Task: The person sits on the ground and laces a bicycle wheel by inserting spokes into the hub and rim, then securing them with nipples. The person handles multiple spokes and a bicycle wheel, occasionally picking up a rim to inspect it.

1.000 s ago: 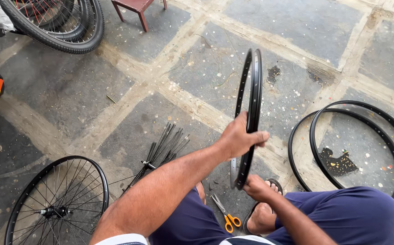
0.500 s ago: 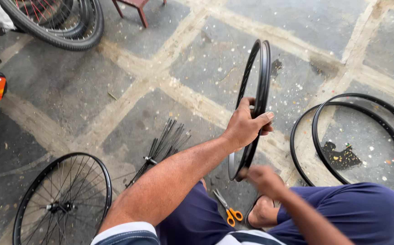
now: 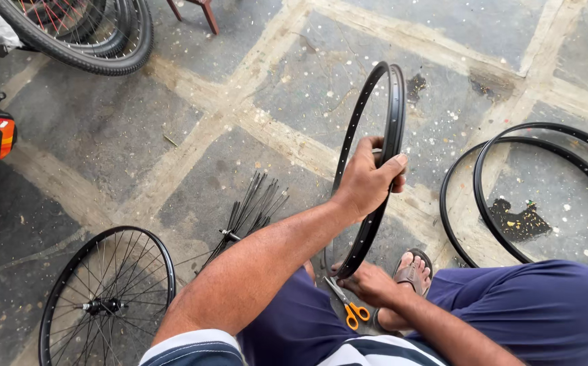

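Note:
I hold a bare black bicycle rim (image 3: pixel 394 102) upright on its edge in front of my knees. My left hand (image 3: pixel 365 179) grips its near side about halfway up, thumb laid across the rim. My right hand (image 3: pixel 372 281) is down at the rim's lowest part, fingers closed around it just above the floor. Orange-handled scissors (image 3: pixel 351 312) lie on the floor right beside my right hand. A bundle of loose black spokes (image 3: pixel 253 210) lies fanned out to the left of the rim.
A spoked black wheel (image 3: pixel 108 298) lies flat at lower left. Two more bare rims (image 3: pixel 544 196) lie overlapped on the right. A tyred wheel (image 3: pixel 84 41) and a stool leg (image 3: pixel 209 13) are at the top left. My sandalled foot (image 3: pixel 412 271) rests under the rim.
The rim has turned slightly so more of its inner face shows. My right hand has slid lower along it, and my left hand has kept its grip.

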